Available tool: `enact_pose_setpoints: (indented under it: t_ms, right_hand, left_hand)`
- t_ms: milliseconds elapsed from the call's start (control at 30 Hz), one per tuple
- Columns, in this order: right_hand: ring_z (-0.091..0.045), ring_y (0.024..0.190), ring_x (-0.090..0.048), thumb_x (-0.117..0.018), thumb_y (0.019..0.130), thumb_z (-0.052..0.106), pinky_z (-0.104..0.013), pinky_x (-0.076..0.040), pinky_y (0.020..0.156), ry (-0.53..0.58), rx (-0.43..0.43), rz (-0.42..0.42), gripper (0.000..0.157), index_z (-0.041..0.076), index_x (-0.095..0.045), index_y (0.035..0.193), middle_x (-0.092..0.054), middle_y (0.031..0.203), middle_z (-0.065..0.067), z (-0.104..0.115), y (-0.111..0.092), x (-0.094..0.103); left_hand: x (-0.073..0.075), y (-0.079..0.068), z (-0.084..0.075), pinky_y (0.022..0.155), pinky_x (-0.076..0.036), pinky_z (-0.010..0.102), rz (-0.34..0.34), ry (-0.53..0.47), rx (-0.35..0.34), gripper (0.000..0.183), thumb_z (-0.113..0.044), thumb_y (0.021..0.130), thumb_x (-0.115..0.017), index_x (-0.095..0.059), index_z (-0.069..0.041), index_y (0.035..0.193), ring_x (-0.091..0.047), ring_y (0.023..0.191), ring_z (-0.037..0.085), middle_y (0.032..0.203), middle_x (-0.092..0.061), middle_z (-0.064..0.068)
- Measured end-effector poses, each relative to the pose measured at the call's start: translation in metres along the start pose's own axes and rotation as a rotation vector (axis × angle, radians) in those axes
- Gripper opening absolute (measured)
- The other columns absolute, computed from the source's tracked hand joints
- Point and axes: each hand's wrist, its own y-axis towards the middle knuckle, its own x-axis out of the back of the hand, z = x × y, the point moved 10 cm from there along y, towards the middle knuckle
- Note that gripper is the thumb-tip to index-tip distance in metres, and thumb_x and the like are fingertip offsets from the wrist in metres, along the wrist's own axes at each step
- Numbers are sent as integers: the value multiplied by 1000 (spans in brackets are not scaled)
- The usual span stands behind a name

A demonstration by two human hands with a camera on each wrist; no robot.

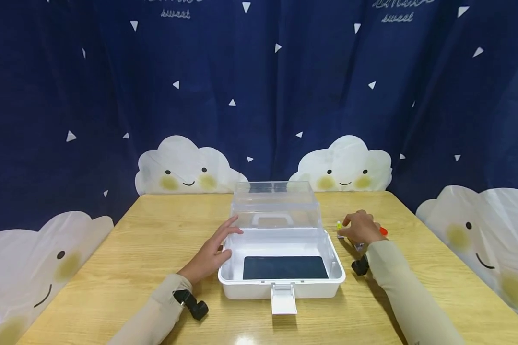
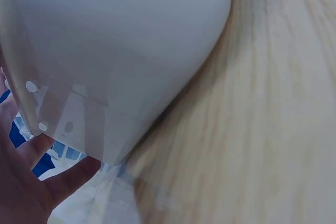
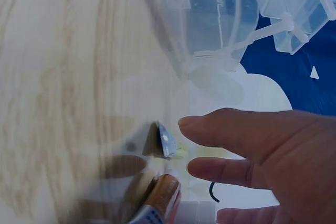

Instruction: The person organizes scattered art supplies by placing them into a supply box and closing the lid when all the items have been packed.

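A white plastic box point(image 1: 280, 289) stands with its clear lid point(image 1: 276, 191) raised at the back and its front latch point(image 1: 283, 304) hanging down. A dark rectangular panel point(image 1: 285, 268) lies on its floor. My left hand point(image 1: 209, 254) rests at the box's left rim, fingers spread and fairly straight; in the left wrist view, fingertips lie against the white wall. Right of the box, my right hand point(image 1: 361, 227) hovers over small items, thumb and fingers apart with nothing between them. Just below those fingertips are a small silvery tube end point(image 3: 167, 142) and a brown-orange tube point(image 3: 164, 190).
A small yellow-topped item point(image 1: 338, 225) stands by my right fingertips, and a red round thing point(image 1: 383, 231) shows beyond that hand. The wooden table point(image 1: 177, 215) ends at a dark blue curtain point(image 1: 259, 96) with white clouds.
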Motion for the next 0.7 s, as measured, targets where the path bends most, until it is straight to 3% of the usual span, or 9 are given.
enact_pose_setpoints:
  t_ms: [400, 700]
  right_hand:
    - [-42, 99, -42, -74, 79, 34, -59, -32, 80, -28, -31, 15, 35, 7, -69, 99, -50, 108, -21, -2, 0, -5]
    - [-42, 97, -43, -72, 80, 40, -62, -31, 81, -37, -35, -22, 39, 6, -69, 99, -52, 103, -20, -2, 2, -5]
  left_hand:
    - [1, 3, 0, 79, -45, 42, -2, 13, -4, 55, 6, 83, -50, -50, -20, 132, -24, 143, 28, 161, -17, 1]
    - [2, 3, -1, 77, -45, 38, 5, 19, -22, 56, 8, 83, -50, -50, -19, 132, -27, 141, 30, 161, -16, 0]
